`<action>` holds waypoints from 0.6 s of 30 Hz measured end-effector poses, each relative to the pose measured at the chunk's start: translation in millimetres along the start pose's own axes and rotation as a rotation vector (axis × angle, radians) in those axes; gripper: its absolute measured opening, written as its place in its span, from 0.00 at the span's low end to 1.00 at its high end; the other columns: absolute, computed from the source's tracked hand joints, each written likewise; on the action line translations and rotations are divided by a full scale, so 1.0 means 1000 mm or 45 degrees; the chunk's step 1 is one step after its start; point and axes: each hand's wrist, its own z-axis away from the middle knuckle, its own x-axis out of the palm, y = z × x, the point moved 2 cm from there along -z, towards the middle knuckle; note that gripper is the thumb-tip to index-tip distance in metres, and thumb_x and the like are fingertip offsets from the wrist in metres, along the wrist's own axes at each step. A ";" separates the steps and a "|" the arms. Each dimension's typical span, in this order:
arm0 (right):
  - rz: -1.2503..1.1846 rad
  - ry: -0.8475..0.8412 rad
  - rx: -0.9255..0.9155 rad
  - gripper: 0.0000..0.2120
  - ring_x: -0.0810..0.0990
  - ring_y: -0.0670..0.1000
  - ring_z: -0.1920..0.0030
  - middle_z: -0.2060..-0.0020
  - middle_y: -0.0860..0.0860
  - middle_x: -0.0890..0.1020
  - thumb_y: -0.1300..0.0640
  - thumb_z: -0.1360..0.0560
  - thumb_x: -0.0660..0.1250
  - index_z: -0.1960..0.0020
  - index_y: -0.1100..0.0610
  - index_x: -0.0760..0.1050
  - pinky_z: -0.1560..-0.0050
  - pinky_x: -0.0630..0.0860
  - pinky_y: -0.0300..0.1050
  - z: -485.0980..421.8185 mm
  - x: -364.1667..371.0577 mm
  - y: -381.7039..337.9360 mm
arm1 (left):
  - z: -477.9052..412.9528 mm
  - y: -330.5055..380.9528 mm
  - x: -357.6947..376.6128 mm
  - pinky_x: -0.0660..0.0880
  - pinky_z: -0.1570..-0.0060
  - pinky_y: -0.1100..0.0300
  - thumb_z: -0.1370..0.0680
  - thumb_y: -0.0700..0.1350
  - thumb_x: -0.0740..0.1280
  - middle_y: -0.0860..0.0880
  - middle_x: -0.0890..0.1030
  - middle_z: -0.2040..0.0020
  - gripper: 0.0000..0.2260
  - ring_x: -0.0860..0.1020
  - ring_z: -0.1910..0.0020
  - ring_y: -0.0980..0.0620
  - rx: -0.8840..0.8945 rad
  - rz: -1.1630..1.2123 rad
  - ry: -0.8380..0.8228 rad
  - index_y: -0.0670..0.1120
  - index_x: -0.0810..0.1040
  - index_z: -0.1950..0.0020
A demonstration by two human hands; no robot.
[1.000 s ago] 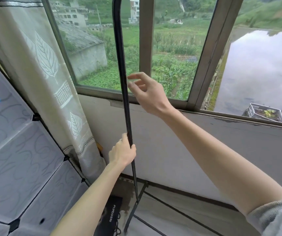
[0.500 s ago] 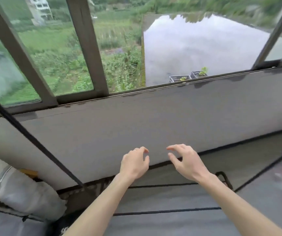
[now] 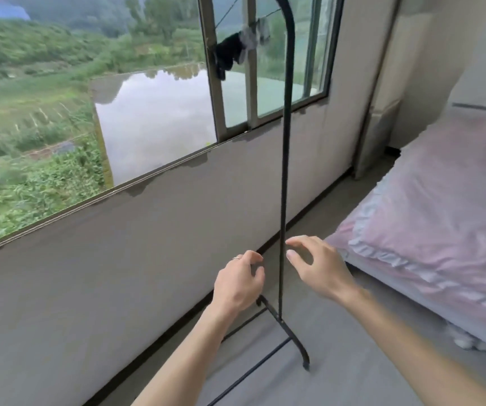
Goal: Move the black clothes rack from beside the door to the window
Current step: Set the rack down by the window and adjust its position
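The black clothes rack (image 3: 285,148) stands on the grey floor beside the wall under the window (image 3: 153,106). I see its right upright pole, the curved top corner and the arched foot with thin bottom rails. My left hand (image 3: 240,281) hovers just left of the pole, fingers curled and apart, holding nothing. My right hand (image 3: 318,265) hovers just right of the pole, fingers spread, with its fingertips close to the pole but not closed around it. The rack's left end is out of view.
A bed with a pink cover (image 3: 435,218) fills the right side, close to the rack's foot. Dark cloth (image 3: 230,54) hangs on the window frame. A narrow strip of floor (image 3: 323,376) runs between wall and bed.
The view has swung right from the rack's left pole to its right pole. My left hand let go of the left pole; both hands now flank the right pole, holding nothing.
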 end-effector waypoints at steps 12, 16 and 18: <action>-0.172 0.168 -0.225 0.13 0.77 0.41 0.44 0.45 0.41 0.79 0.46 0.23 0.64 0.38 0.44 0.76 0.44 0.77 0.43 -0.179 -0.087 0.044 | -0.186 0.099 0.031 0.75 0.42 0.47 0.23 0.51 0.62 0.50 0.73 0.32 0.23 0.73 0.35 0.47 0.000 0.149 0.383 0.53 0.62 0.29; -0.271 0.125 -0.332 0.17 0.77 0.42 0.44 0.41 0.44 0.78 0.44 0.22 0.64 0.34 0.45 0.73 0.45 0.76 0.41 -0.251 -0.101 0.029 | -0.239 0.110 0.037 0.74 0.40 0.46 0.24 0.53 0.64 0.49 0.66 0.26 0.33 0.69 0.31 0.48 -0.044 0.254 0.496 0.55 0.52 0.23; -0.367 0.082 -0.356 0.20 0.78 0.42 0.44 0.40 0.44 0.77 0.42 0.22 0.65 0.32 0.45 0.70 0.47 0.75 0.38 -0.282 -0.105 0.023 | -0.258 0.111 0.042 0.75 0.40 0.48 0.23 0.53 0.65 0.51 0.68 0.27 0.32 0.71 0.32 0.49 -0.060 0.283 0.534 0.56 0.52 0.23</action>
